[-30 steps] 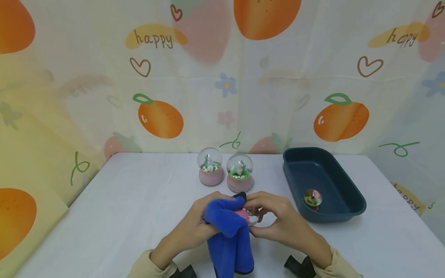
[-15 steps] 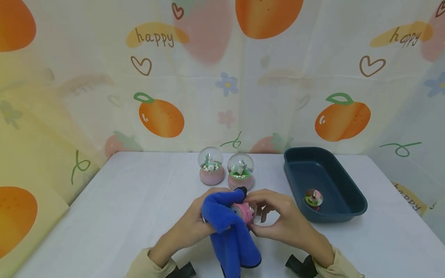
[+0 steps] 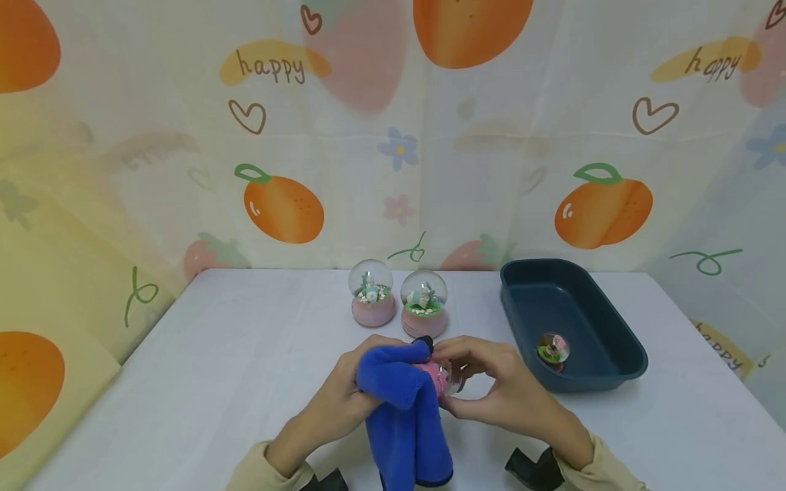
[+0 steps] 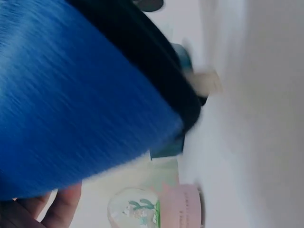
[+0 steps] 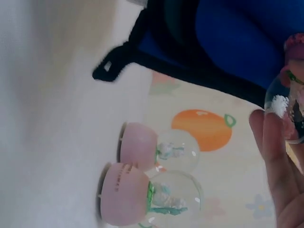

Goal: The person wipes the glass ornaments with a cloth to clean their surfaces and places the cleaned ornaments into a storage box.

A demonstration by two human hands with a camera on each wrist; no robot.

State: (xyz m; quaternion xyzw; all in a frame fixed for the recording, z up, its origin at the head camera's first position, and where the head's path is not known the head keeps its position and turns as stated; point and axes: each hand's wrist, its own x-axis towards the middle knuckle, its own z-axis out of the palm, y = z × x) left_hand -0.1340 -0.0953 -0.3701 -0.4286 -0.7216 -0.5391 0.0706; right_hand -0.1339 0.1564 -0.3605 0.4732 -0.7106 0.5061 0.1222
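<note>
My left hand (image 3: 344, 385) grips a blue cloth (image 3: 396, 382) with black edging, wrapped about the pink base of a small snow globe (image 3: 437, 376). The right hand (image 3: 500, 382) holds that globe's clear dome between thumb and fingers, above the table near its front. In the right wrist view, fingers (image 5: 278, 156) lie along the dome (image 5: 280, 107), which has pink and white figures inside. Cloth fills much of the left wrist view and hides most of the left hand. Just beyond the hands stand two larger snow globes (image 3: 371, 310) (image 3: 424, 322) on pink bases.
A dark blue-green tray (image 3: 589, 307) stands on the right of the white table (image 3: 245, 327). Inside it, near the front left, lies a small snow globe (image 3: 553, 350). A fruit-printed curtain (image 3: 479, 157) hangs behind the table.
The held snow globe has turned and shifted slightly between my hands, showing more then less of its pink base. The cloth's hanging end swung right, then back. Both hands keep their hold.
</note>
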